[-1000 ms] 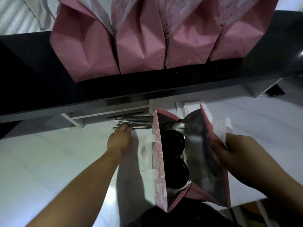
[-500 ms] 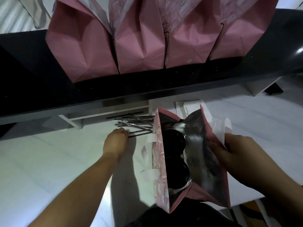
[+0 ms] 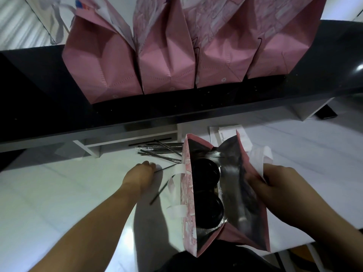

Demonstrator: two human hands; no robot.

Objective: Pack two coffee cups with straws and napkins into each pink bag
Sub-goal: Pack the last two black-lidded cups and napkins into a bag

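An open pink bag (image 3: 188, 195) with silver lining stands on the white table in front of me. Two black-lidded coffee cups sit inside it, one farther (image 3: 205, 171) and one nearer (image 3: 209, 211). My right hand (image 3: 275, 180) grips the bag's right wall and holds it open. My left hand (image 3: 139, 175) is just left of the bag, fingers closed on thin dark straws (image 3: 159, 192) that stick out toward the bag's white handle. A loose pile of wrapped straws (image 3: 161, 150) lies beyond my left hand. White napkins (image 3: 225, 132) lie behind the bag, partly hidden.
Several pink bags (image 3: 167, 61) stand in a row on a black counter (image 3: 39, 107) above the white table (image 3: 59, 193). A white shelf bracket (image 3: 86, 148) sits under the counter edge at left. A dark phone-like object (image 3: 326, 113) lies at the far right.
My left hand has pulled back from the straw pile toward me, with straws now pinched in its fingers. The right hand keeps holding the bag open.
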